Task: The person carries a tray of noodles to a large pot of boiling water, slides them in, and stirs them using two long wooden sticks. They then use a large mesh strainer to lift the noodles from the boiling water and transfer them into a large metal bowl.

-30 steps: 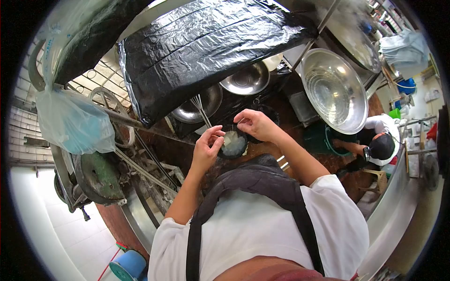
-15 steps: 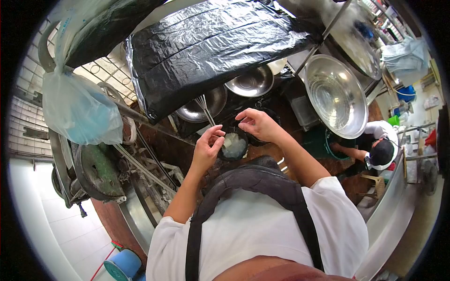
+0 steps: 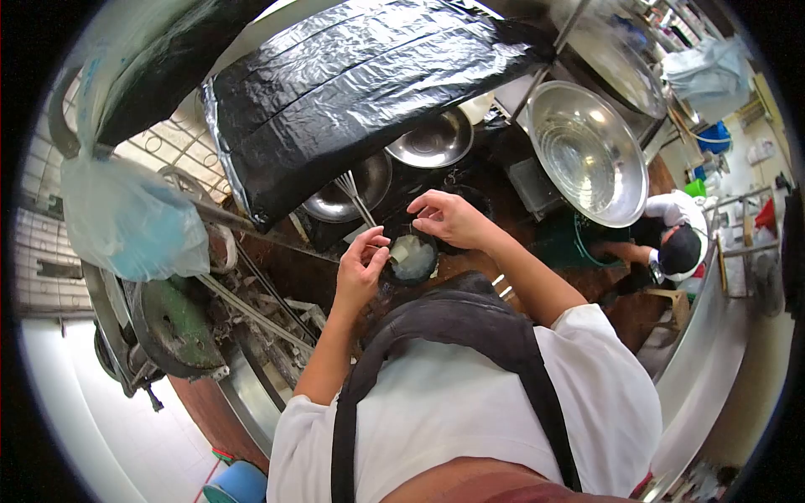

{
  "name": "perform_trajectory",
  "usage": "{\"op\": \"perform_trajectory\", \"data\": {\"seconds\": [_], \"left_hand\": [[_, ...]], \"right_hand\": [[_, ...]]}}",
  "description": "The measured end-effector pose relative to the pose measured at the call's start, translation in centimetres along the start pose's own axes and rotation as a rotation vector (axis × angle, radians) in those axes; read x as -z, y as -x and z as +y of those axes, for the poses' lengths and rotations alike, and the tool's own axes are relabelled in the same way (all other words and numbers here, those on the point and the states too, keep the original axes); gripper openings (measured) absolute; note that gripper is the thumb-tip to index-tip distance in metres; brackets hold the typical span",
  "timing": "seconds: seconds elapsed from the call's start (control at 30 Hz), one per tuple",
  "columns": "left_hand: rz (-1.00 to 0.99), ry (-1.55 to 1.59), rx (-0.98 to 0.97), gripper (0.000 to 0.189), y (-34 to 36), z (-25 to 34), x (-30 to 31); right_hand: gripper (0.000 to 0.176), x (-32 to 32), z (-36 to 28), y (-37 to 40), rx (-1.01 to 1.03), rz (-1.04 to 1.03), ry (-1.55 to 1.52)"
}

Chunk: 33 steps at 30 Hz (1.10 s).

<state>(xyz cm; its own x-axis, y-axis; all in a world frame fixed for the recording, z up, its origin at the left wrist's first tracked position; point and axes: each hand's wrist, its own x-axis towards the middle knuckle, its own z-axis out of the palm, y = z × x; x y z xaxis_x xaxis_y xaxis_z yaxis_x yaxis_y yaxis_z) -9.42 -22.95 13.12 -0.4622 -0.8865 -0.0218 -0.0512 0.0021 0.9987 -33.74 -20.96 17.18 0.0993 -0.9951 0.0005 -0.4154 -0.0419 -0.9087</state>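
Note:
My left hand [image 3: 360, 264] is at the near-left edge of a dark round bowl [image 3: 428, 274], its fingers curled toward the thumb. A pale, flat-looking piece [image 3: 401, 251] shows right at those fingertips; I cannot tell whether the hand grips it. Whitish, cloudy contents [image 3: 413, 261] lie in the bowl. Above its far right side is my right hand [image 3: 453, 220], thumb and fingers drawn together in a pinch that hides anything small between them. A wire whisk [image 3: 355, 199] slants behind my left fingers, wire end up.
Two steel bowls [image 3: 432, 141] sit beneath a shelf wrapped in black plastic [image 3: 369, 92]. On the right are a large steel basin [image 3: 587, 155] and a grey plastic tub [image 3: 533, 186]. A co-worker [image 3: 677, 239] reaches into a green tub [image 3: 579, 239]. A plastic bag [image 3: 134, 218] hangs at left.
The view has shifted slightly, moving the surroundings left. The pale piece now shows more plainly beside my left fingertips. Both hands keep nearly the same pose over the bowl.

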Motion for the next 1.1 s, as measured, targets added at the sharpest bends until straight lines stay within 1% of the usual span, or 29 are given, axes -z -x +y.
{"op": "perform_trajectory", "data": {"seconds": [0.13, 0.23, 0.47, 0.57, 0.77, 0.83, 0.97, 1.03, 1.1], "left_hand": [[-0.018, 0.006, -0.011, 0.038, -0.5, 0.1, -0.5], [-0.048, -0.025, -0.013, 0.038, -0.8, 0.1, -0.6], [-0.077, -0.045, -0.019, 0.038, -1.4, 0.0, -0.7], [-0.051, 0.033, -0.018, 0.037, -1.5, -0.5, -1.2], [-0.090, 0.011, -0.005, 0.037, -1.6, -0.3, -2.0], [-0.127, 0.003, 0.001, 0.039, -1.9, -0.2, -2.3], [-0.201, 0.020, -0.002, 0.040, -3.1, -0.5, -3.8], [-0.238, -0.003, -0.013, 0.040, -4.0, -0.1, -5.3], [-0.301, -0.017, -0.014, 0.040, -5.0, 0.2, -7.5]], "right_hand": [[0.024, 0.9, 0.0, 0.0, 0.024, -0.001, 0.028], [0.025, 0.8, 0.8, 0.1, 0.059, 0.046, 0.019], [0.024, 1.0, 1.5, 0.2, 0.060, 0.070, 0.008], [0.024, 1.2, 1.7, 0.2, 0.046, 0.075, 0.004], [0.021, 1.8, 2.0, 0.8, 0.033, 0.073, 0.044], [0.021, 2.2, 2.2, 1.3, 0.052, 0.092, 0.088], [0.022, 4.0, 2.4, 3.0, 0.021, 0.139, 0.106], [0.021, 5.4, 2.6, 4.2, -0.015, 0.168, 0.092], [0.022, 6.9, 3.7, 5.7, 0.015, 0.221, 0.133]]}}
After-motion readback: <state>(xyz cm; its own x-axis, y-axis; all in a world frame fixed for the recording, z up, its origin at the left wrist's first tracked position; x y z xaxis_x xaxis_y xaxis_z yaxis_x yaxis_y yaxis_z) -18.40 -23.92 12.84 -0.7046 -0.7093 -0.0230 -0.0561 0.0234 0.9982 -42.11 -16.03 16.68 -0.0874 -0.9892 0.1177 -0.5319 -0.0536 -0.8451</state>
